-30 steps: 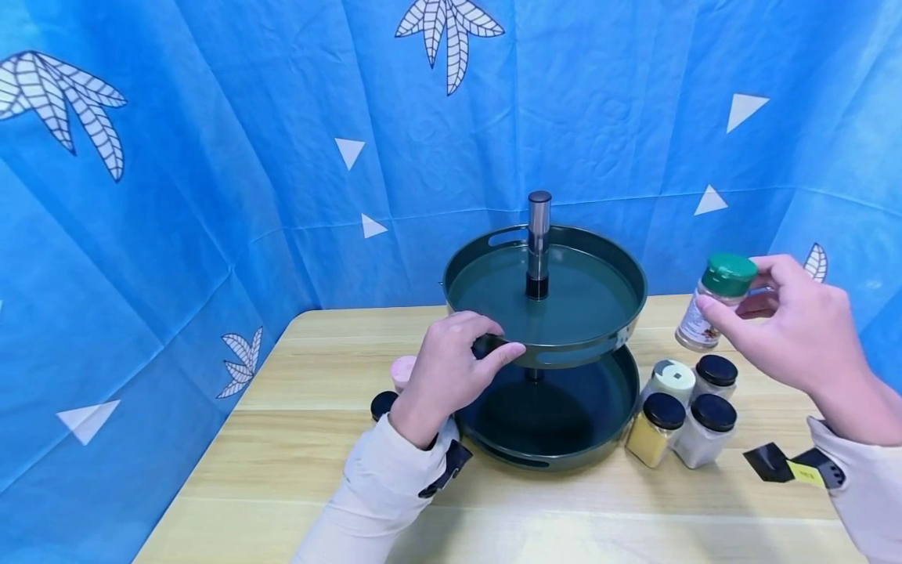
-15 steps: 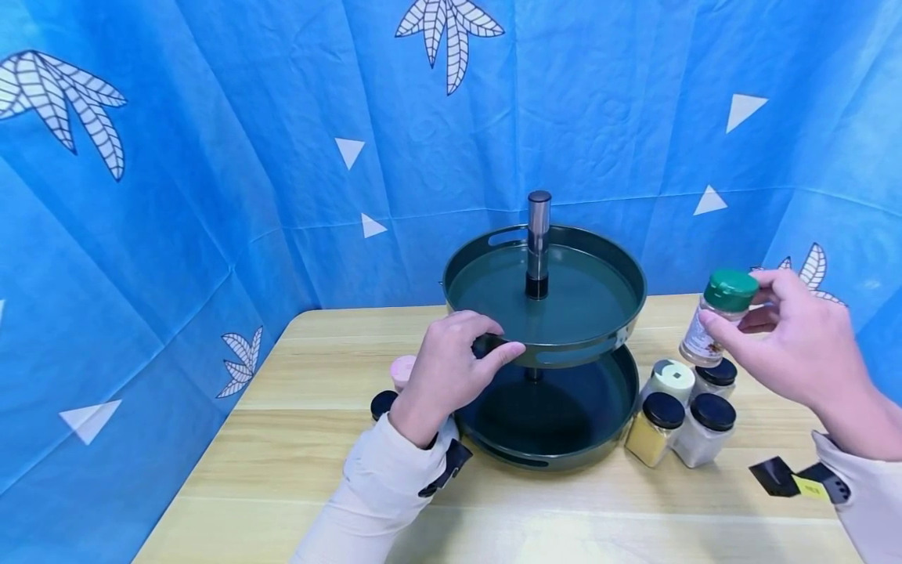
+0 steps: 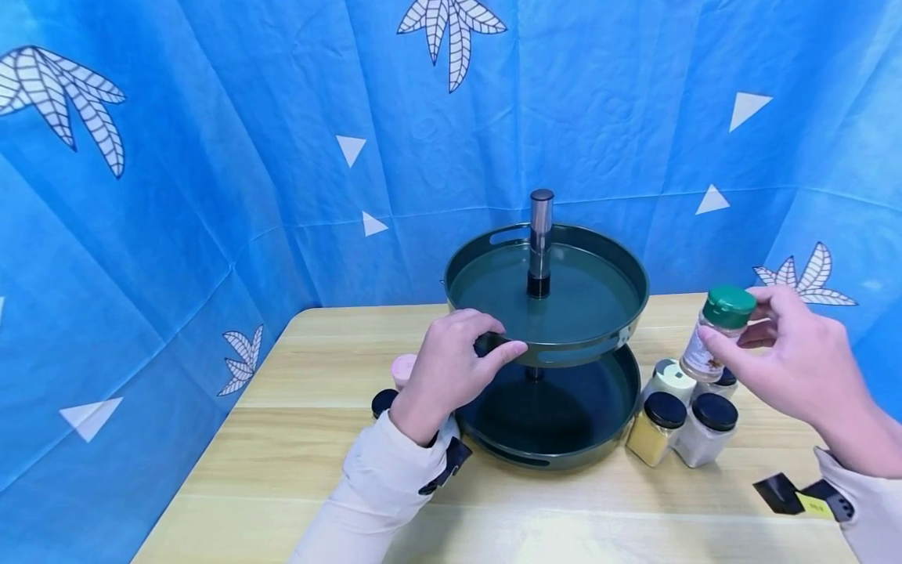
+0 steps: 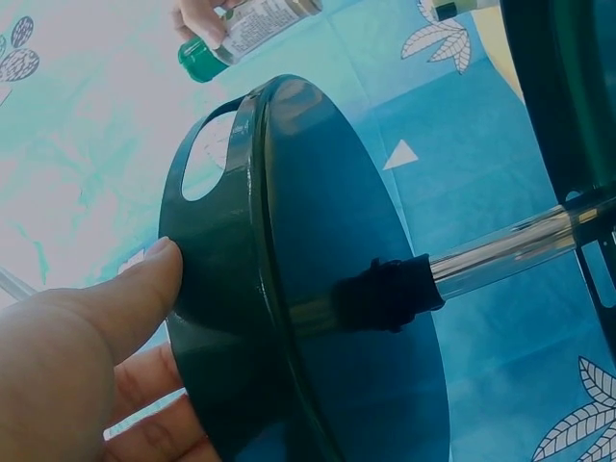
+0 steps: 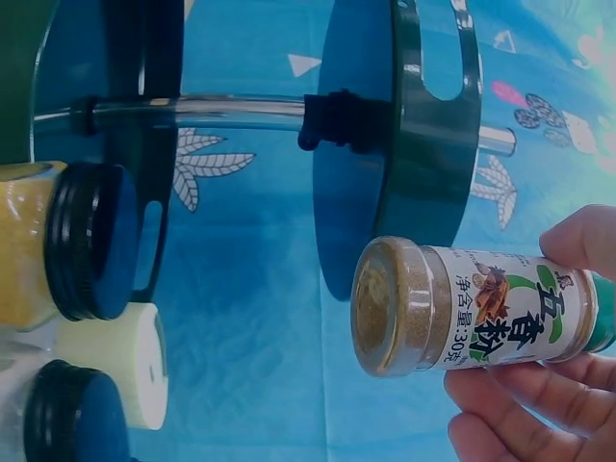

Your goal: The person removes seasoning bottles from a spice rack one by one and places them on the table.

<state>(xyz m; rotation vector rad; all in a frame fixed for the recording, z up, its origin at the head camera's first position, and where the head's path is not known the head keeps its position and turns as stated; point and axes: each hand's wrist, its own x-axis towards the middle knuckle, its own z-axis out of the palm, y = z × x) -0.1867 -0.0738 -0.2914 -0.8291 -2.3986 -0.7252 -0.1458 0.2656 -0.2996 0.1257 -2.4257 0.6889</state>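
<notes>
My right hand [image 3: 810, 356] grips a spice bottle [image 3: 705, 345] with a green flip cap, thumb on one side and fingers on the other. Brown powder and a printed label show on the bottle [image 5: 472, 308] in the right wrist view. It hangs slightly tilted above the jars at the right, overlapping a black lid in the head view. My left hand [image 3: 458, 368] holds the near rim of the upper tray [image 3: 585, 305] of a dark green two-tier rack. In the left wrist view its thumb [image 4: 144, 279] lies on the tray's outer wall.
Beside the lower tray [image 3: 550, 454] stand a yellow-filled jar [image 3: 648, 439], a white-filled jar [image 3: 698, 446], a pale green-lidded container [image 3: 672, 380] and another black-lidded jar [image 3: 726, 380]. A pink-topped container [image 3: 403, 368] and a black lid [image 3: 383, 401] show behind the left wrist. A metal post [image 3: 541, 235] rises through the rack.
My right hand has lowered the spice bottle toward the jars at the right. The left hand keeps its hold on the upper tray's rim, and the rack has stayed in place.
</notes>
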